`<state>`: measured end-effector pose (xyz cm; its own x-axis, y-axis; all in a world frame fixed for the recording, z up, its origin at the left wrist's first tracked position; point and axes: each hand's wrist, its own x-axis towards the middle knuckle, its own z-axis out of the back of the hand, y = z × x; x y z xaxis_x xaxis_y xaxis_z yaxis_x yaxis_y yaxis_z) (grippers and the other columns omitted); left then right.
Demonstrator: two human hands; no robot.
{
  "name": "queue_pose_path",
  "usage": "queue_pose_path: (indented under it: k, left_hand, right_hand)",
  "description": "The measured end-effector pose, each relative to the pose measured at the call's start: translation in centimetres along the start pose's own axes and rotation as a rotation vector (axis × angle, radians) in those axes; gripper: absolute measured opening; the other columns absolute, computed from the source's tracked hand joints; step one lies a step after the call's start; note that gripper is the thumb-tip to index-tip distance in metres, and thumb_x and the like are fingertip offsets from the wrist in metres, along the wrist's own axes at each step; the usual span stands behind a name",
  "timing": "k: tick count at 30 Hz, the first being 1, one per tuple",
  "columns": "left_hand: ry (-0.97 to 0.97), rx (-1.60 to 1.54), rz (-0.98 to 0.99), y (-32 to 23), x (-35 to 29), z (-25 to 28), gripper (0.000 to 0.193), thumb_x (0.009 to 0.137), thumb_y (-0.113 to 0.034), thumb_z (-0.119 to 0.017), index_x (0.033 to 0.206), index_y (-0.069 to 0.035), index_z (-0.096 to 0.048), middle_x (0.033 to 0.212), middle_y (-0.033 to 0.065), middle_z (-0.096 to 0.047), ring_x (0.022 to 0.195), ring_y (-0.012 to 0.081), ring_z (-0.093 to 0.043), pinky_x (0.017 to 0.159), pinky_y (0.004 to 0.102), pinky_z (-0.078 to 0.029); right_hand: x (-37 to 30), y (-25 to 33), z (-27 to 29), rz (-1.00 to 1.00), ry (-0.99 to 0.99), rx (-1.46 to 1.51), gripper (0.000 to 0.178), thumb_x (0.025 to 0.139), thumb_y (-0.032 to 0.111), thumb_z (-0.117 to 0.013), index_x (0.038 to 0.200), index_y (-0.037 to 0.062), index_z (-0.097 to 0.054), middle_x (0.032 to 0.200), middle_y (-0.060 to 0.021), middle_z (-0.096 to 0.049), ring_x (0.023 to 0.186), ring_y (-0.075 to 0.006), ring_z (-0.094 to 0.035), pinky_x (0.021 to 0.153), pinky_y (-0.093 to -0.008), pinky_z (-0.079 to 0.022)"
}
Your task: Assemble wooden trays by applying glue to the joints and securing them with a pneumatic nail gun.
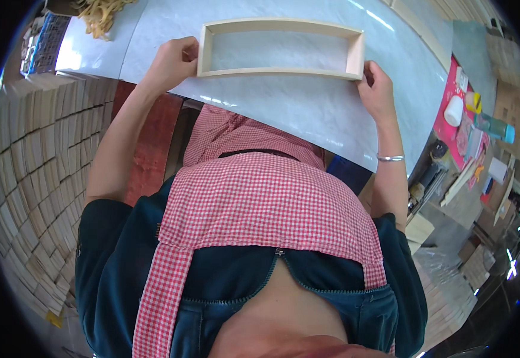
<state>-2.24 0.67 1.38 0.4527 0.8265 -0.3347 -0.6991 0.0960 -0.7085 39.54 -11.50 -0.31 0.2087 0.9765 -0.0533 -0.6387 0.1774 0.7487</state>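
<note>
A long rectangular frame of pale wood (278,72), with no bottom panel, lies on the marbled white-blue tabletop (260,104), whose surface shows through its middle. At its left end my left hand (175,62) is closed, fingers curled in and pressed to the corner. My right hand (377,90) grips the near right corner between thumb and fingers, with a silver bracelet at the wrist. The fingertips of both hands are partly hidden.
Rubber bands or yellowish strips (100,18) lie in a heap at the far left. Stacked wooden slats (45,143) rise to my left. On the right, a red surface (449,113) holds a white bottle (453,111) and a blue-capped clear bottle (494,127).
</note>
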Motion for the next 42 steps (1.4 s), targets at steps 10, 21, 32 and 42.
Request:
queue_pose_path:
  k: [10, 21, 32, 42]
  left_hand:
    - [-0.178, -0.523, -0.014, -0.8, -3.6, -0.7, 0.025, 0.093, -0.011, -0.07, 0.114, 0.001, -0.066, 0.101, 0.0073, -0.065, 0.086, 0.0128, -0.058, 0.079, 0.0244, -0.048]
    - [-0.108, -0.565, 0.011, -1.3, -4.1, -0.9, 0.03, 0.097, -0.019, -0.068, 0.12, 0.0, -0.063, 0.101, 0.0073, -0.065, 0.092, 0.0121, -0.058, 0.087, 0.0248, -0.047]
    - [0.087, -1.114, 0.034, -2.1, -3.9, 0.9, 0.032, 0.1, -0.022, -0.066, 0.123, 0.001, -0.064, 0.097, 0.0057, -0.063, 0.088, 0.0111, -0.058, 0.082, 0.0249, -0.048]
    - [-0.353, -0.96, 0.053, -6.0, -0.6, -4.5, 0.03, 0.098, -0.015, -0.069, 0.122, 0.004, -0.066, 0.088, 0.0052, -0.064, 0.079, 0.0117, -0.061, 0.078, 0.0232, -0.05]
  right_hand:
    - [-2.5, 1.3, 0.0, -0.05, -0.079, 0.337, 0.008, 0.095, 0.007, -0.06, 0.097, 0.0001, -0.064, 0.084, -0.0039, -0.066, 0.073, -0.0137, -0.055, 0.069, -0.0271, -0.046]
    - [-2.1, 1.7, 0.3, -0.024, 0.032, 0.366, 0.019, 0.1, 0.019, -0.058, 0.093, 0.0017, -0.059, 0.084, -0.0018, -0.059, 0.074, -0.012, -0.048, 0.072, -0.0237, -0.042]
    - [-4.7, 3.7, 3.9, 0.112, -0.211, 0.49, 0.024, 0.101, 0.023, -0.056, 0.096, 0.0011, -0.062, 0.091, -0.0053, -0.064, 0.079, -0.0145, -0.054, 0.076, -0.0279, -0.046]
    - [0.1, -10.1, 11.2, 0.053, -0.754, -0.45, 0.043, 0.093, 0.035, -0.069, 0.119, 0.0012, -0.065, 0.112, -0.0183, -0.068, 0.099, -0.0312, -0.064, 0.089, -0.0391, -0.052]
